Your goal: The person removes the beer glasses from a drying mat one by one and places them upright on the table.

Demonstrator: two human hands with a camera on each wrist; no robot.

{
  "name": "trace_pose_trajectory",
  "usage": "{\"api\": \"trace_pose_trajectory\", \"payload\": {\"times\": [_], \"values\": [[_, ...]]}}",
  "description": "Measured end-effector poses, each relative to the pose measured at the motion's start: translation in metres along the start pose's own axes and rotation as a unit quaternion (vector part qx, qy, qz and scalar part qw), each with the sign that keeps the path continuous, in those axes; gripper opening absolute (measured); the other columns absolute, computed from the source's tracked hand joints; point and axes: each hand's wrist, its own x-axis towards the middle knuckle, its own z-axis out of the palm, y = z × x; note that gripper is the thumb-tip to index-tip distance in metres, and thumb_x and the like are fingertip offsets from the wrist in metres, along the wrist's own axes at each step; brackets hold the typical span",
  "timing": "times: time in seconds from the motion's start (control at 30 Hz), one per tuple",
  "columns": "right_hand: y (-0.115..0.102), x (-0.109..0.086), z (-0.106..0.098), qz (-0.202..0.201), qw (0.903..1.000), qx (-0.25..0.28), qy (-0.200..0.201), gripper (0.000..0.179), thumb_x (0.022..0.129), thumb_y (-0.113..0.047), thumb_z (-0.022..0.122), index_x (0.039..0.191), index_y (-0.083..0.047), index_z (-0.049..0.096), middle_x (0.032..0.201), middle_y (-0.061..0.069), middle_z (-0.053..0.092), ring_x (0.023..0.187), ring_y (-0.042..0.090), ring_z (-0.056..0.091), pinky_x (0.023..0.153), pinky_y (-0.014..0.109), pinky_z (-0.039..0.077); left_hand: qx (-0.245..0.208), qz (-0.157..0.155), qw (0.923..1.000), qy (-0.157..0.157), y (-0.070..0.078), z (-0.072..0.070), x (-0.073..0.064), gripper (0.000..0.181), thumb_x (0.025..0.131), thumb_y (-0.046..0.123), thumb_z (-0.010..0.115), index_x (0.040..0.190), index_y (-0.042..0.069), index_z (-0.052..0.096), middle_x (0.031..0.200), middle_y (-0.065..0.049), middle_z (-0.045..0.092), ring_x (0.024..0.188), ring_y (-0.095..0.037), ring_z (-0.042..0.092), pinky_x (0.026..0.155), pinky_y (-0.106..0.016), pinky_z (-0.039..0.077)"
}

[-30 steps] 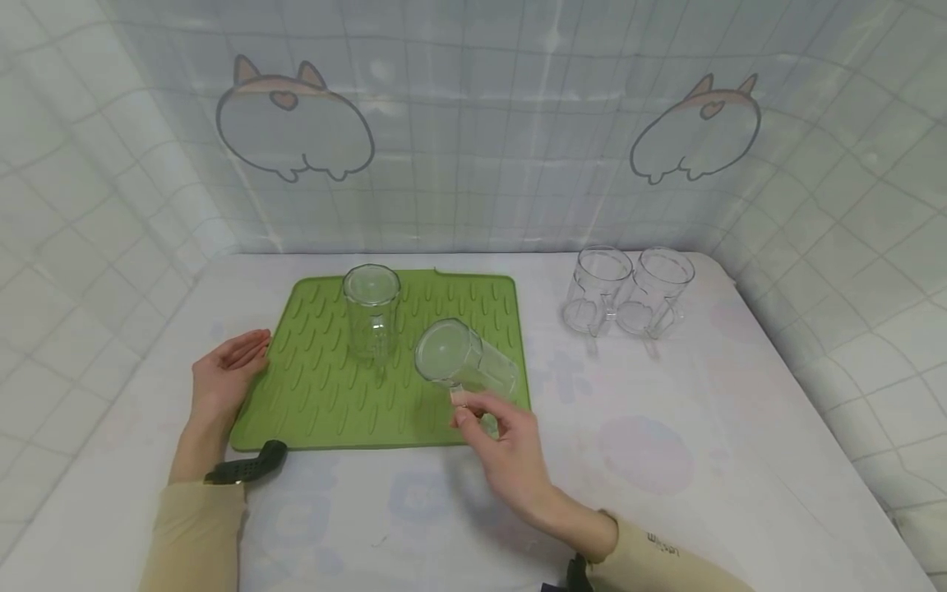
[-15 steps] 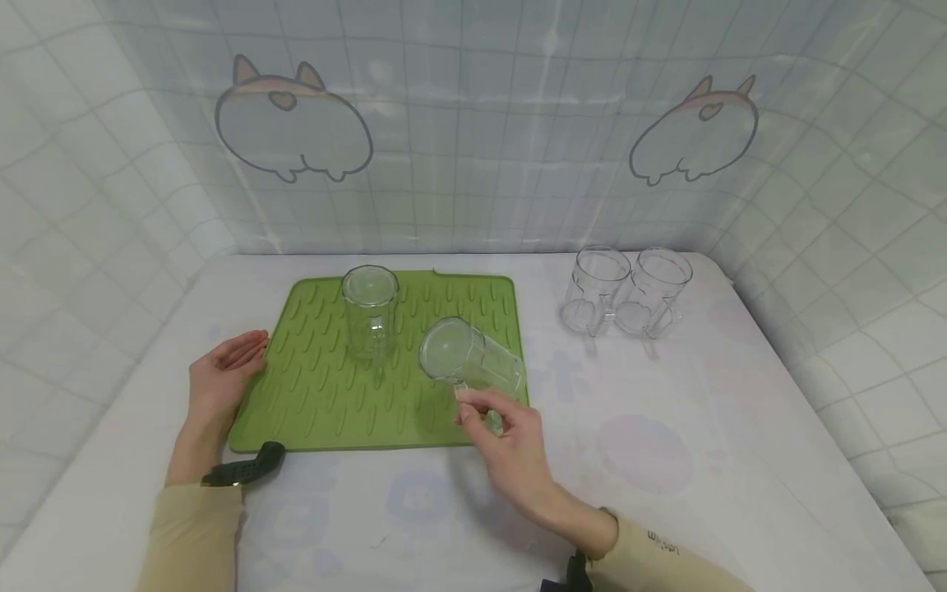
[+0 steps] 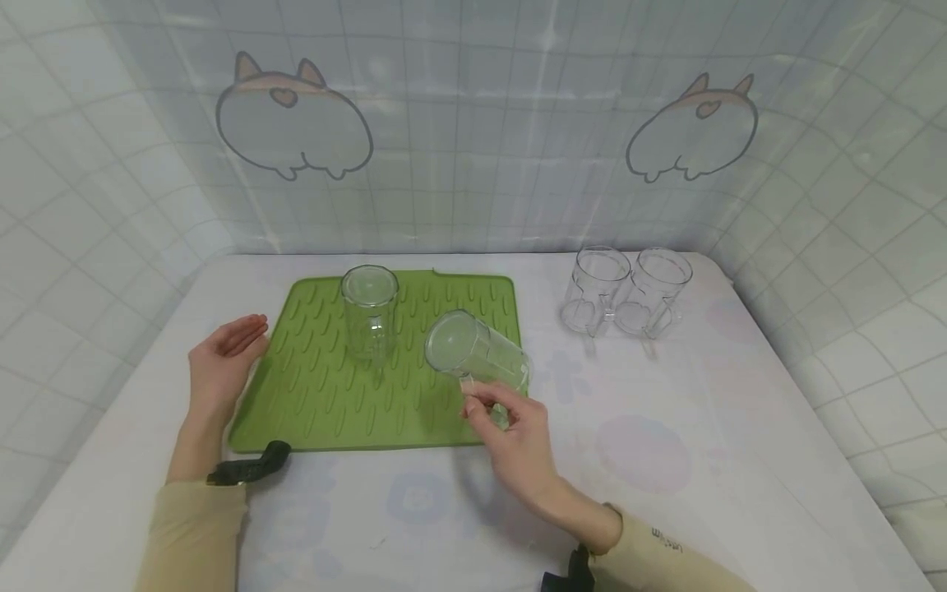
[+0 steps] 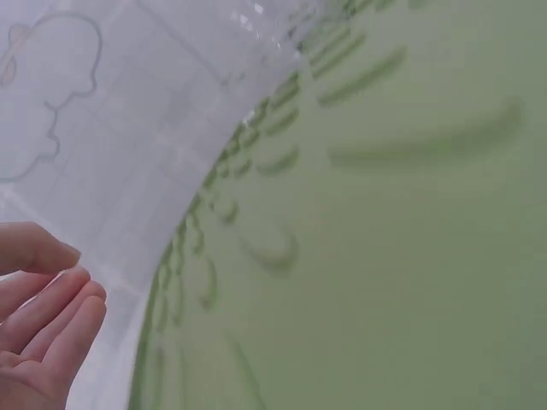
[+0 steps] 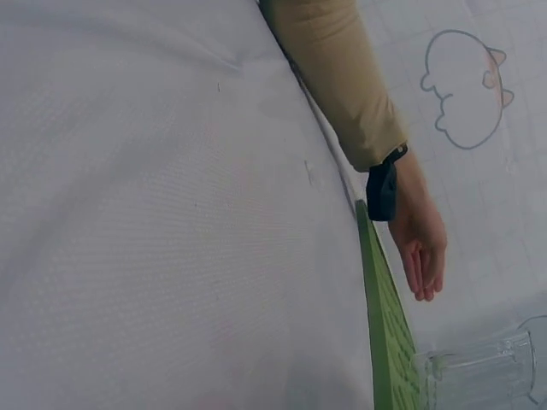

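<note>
Head view: right hand (image 3: 520,448) pinching the handle (image 3: 468,384) of a tilted glass mug (image 3: 477,349) over the right part of the green mat (image 3: 318,403) – 1 other mug (image 3: 370,316) standing on the mat, 2 clear mugs (image 3: 598,288) right of it. Left wrist view: left hand (image 4: 44,337), fingers relaxed, just beside the mat. Right wrist view: the same hand across the mat

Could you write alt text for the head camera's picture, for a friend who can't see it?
A person's right-hand grip pinches a tilted clear glass mug by its handle over a green textured mat, the left-hand grip beside the mat's left edge. Another glass mug stands on the mat; two more mugs stand on the white tabletop at back right.
</note>
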Motion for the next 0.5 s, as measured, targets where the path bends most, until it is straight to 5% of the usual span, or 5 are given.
{"api": "trace_pose_trajectory", "payload": {"times": [0.5], "values": [[0.000, 0.004, -0.004, -0.020, 0.9997, -0.014, 0.009, 0.023, 0.090, 0.007, 0.063, 0.105, -0.004, 0.075, 0.080, 0.006, 0.070, 0.077, 0.012, 0.063, 0.066, 0.024, 0.056, -0.034, 0.048, 0.9972, -0.045, 0.050, 0.039, -0.015, 0.055, 0.091, 0.014, 0.073, 0.141, 0.004, 0.052, 0.138, -0.004, 0.063, 0.115, -0.002, 0.064, 0.093, -0.010, 0.053]]}}
